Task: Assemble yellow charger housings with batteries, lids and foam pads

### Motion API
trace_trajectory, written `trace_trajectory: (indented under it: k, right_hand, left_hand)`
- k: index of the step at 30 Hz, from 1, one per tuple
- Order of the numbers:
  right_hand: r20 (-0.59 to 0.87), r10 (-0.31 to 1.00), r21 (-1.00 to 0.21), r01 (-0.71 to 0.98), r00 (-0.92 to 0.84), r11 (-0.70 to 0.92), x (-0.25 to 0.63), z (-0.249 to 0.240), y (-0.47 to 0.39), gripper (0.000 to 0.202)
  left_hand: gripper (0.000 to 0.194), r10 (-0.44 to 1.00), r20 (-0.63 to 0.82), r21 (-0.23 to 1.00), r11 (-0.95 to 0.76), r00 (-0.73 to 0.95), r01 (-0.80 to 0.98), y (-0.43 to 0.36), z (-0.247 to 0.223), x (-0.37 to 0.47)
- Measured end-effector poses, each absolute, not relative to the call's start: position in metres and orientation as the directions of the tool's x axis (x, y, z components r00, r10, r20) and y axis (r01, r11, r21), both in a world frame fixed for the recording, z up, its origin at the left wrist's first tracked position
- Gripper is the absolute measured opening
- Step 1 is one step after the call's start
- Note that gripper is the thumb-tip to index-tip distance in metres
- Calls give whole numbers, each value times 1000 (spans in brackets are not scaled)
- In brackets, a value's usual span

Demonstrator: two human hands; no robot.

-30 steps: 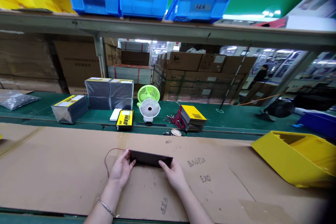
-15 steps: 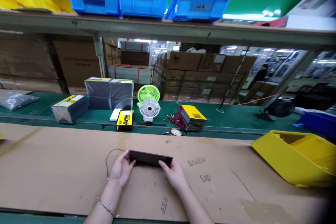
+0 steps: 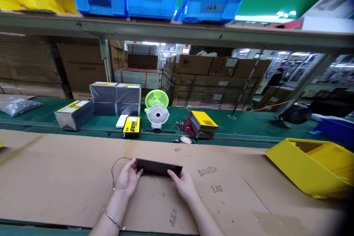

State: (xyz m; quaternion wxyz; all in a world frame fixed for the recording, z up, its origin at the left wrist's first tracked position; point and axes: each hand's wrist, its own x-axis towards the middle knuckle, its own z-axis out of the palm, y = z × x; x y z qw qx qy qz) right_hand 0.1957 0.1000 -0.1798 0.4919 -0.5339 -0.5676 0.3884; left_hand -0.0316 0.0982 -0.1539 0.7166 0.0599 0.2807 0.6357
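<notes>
nearest, a flat sheet of brown cardboard (image 3: 69, 180) is spread over the counter, with handwriting inked on it. on this sheet a thin, dark, rectangular panel (image 3: 158, 167) is held at its two short ends: the left hand (image 3: 127, 179) is closed on the left end, the right hand (image 3: 184, 184) on the right end, the hands well apart with the panel between them. a silver bracelet (image 3: 111, 218) is worn on the left wrist. a thin red wire (image 3: 114, 171) is seen curling out from the panel's left end, past the left hand, onto the cardboard. the panel is judged light and stiff, probably smooth on its face and liable to bend or crack if gripped in the middle; it is best taken by the short edges, as it is now, with the wire left slack so its joint is not strained. whether the panel rests on the cardboard or is raised a little cannot be told.

to the right, a tilted yellow plastic bin (image 3: 312, 167) lies on the cardboard. beyond, on the green belt, a small white and green desk fan (image 3: 157, 110), a stack of yellow-labelled flat packs (image 3: 204, 122) and grey wrapped bundles (image 3: 114, 97) are set out. farthest, blue plastic bins (image 3: 152, 0) are ranged on an overhead shelf.
</notes>
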Motion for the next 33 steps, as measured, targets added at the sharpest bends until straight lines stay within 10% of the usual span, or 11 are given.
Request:
trace_trajectory:
  k: [33]
  right_hand:
    - [138, 989, -967, 225, 61, 121, 196, -177, 99, 38]
  left_hand:
    - [8, 943, -329, 424, 197, 53, -884, 98, -153, -32]
